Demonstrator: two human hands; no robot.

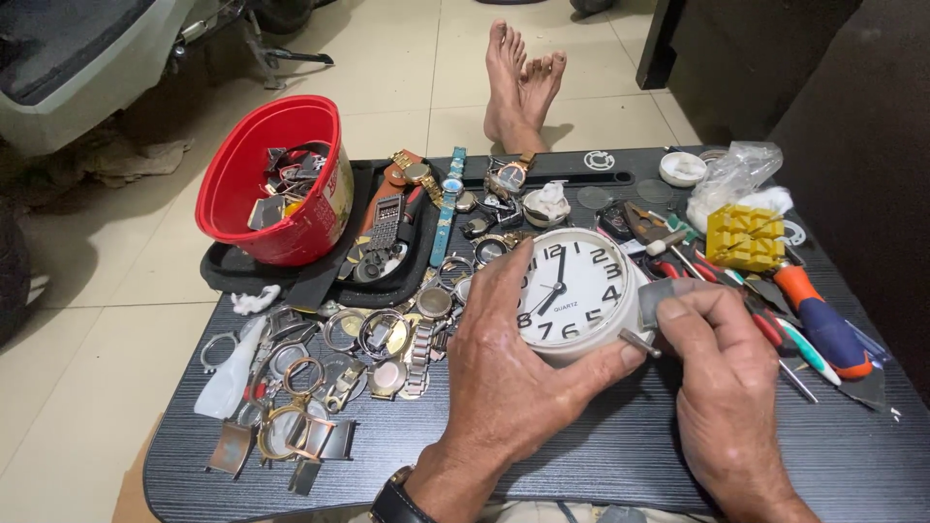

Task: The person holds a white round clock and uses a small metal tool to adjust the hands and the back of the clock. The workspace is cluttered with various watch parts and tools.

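Underneath, dark table (601,455) on pale tiled floor (116,329); left hand (504,373) grip closed around white clock (573,291), right hand (722,373) pinching small tool (639,342).

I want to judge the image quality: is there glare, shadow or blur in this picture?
Head view: even, soft light; the clock face is sharp, without strong glare; the left hand and right hand cast only faint shadows on the dark table; the edges bend slightly, as with a wide lens.

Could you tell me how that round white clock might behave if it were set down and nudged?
The round white clock could roll on its curved rim if stood on edge. Its casing looks plastic, so probably light. The smooth front may be slippery and scratch-prone among the metal watch parts.
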